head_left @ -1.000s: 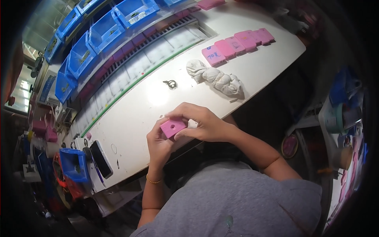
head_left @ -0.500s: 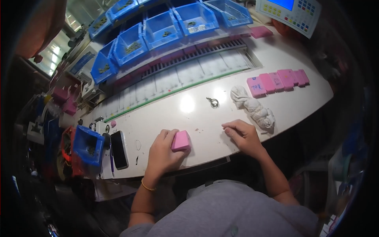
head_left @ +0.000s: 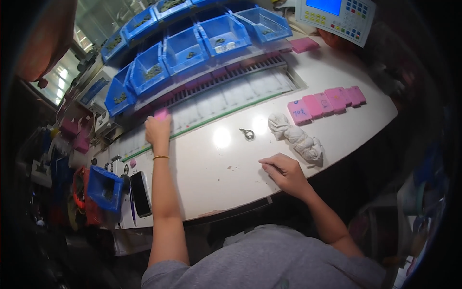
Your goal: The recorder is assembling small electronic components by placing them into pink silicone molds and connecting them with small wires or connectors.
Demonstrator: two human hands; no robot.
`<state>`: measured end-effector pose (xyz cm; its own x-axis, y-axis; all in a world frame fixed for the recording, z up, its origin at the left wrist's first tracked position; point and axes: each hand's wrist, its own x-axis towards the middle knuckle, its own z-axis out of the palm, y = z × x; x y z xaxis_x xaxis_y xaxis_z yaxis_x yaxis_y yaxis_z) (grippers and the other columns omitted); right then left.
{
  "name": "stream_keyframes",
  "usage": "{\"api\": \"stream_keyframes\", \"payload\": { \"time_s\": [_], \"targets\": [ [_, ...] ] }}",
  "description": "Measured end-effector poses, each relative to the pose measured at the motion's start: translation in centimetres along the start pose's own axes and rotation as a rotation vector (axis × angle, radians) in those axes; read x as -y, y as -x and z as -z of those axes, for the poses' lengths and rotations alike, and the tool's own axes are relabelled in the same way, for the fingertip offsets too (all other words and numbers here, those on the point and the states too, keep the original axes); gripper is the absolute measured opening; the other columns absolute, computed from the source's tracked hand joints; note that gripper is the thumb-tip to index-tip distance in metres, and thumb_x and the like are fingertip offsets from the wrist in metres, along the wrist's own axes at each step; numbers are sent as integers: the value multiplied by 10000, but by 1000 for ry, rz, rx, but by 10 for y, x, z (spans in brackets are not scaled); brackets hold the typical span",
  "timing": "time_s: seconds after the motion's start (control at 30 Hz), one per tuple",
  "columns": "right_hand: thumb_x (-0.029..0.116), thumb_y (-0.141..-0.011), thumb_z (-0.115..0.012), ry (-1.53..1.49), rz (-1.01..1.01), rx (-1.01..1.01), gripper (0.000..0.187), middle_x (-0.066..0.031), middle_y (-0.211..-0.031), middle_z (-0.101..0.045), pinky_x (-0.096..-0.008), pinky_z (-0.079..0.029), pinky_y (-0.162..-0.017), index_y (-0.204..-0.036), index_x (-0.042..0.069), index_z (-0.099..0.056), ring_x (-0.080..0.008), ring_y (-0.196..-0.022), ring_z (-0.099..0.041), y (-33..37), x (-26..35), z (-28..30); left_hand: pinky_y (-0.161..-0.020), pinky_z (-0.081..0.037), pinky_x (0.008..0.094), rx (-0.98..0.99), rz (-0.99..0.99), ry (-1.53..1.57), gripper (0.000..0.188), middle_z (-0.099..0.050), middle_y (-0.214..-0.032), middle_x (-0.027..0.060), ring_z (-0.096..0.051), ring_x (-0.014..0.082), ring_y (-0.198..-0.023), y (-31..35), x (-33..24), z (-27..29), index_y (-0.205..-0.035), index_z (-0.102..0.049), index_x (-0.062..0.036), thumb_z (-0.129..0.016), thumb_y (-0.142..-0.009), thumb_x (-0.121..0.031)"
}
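My left hand (head_left: 158, 131) is stretched far forward over the white strip at the back of the table. Its fingers are closed round a pink block (head_left: 162, 114), which lies mostly beyond the hand. My right hand (head_left: 287, 174) rests near the table's front edge, its fingers curled and the thumb pressed toward the index finger. Whatever it may hold is too small or hidden to make out. Beyond it lies a small ring-shaped metal piece (head_left: 247, 134). A twisted white cloth (head_left: 296, 138) lies just to the right of that.
Several pink blocks (head_left: 321, 104) stand in a row at the right. Blue bins (head_left: 185, 50) with small pieces rise behind a slotted rack (head_left: 228, 74). A phone (head_left: 140, 194), a pen (head_left: 132, 207) and a blue bin (head_left: 105, 189) are at the left. A keypad panel (head_left: 337, 18) stands far right.
My left hand has carried the pink block forward and left, from the near table to the white strip. My right hand has kept almost the same pose. The whole view has shifted slightly.
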<state>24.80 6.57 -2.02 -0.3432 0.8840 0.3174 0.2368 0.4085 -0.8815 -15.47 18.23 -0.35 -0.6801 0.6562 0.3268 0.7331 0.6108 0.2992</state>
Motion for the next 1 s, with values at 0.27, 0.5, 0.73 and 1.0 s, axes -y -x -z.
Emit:
{"api": "stream_keyframes", "payload": {
  "time_s": [0.27, 0.5, 0.73, 1.0],
  "targets": [
    [189, -891, -713, 282, 56, -128, 406, -151, -1125, -606, -371, -490, -836, -1223, -22, -612, -265, -949, -591, -45, 0, -7, -1044, -392, 510, -219, -391, -10, 732, -449, -1462, 208, -482, 404, -1256, 81, 10, 38, -1367, -517, -5, -741, -826, -443],
    [205, -863, -723, 518, 181, -15, 290, -147, -1089, -594, -424, -457, -919, -1039, -9, -639, -333, -1029, -541, -82, -27, -25, -1031, -421, 432, 246, -539, 678, 424, -522, -1399, 186, -504, 372, -1217, 182, -29, 44, -1297, -605, -22, -681, -896, -139],
    [159, -909, -667, 389, 231, 70, 174, -134, -1049, -610, -411, -445, -919, -987, 7, -633, -323, -1014, -546, -65, -19, -16, -797, -515, 374, 156, -1005, 536, 408, -681, -1092, 90, -625, 271, -874, 189, -72, 42, -1242, -652, -60, -702, -838, -89],
    [183, -1009, -570, -128, -52, 367, 195, -74, -914, -603, -307, -479, -784, -991, -8, -606, -149, -848, -607, -60, 28, 10, -643, -510, 333, 499, -781, 717, 127, -710, -815, 89, -627, 208, -682, 211, -70, 75, -890, -773, -68, -731, -805, -152]
  ]
}}
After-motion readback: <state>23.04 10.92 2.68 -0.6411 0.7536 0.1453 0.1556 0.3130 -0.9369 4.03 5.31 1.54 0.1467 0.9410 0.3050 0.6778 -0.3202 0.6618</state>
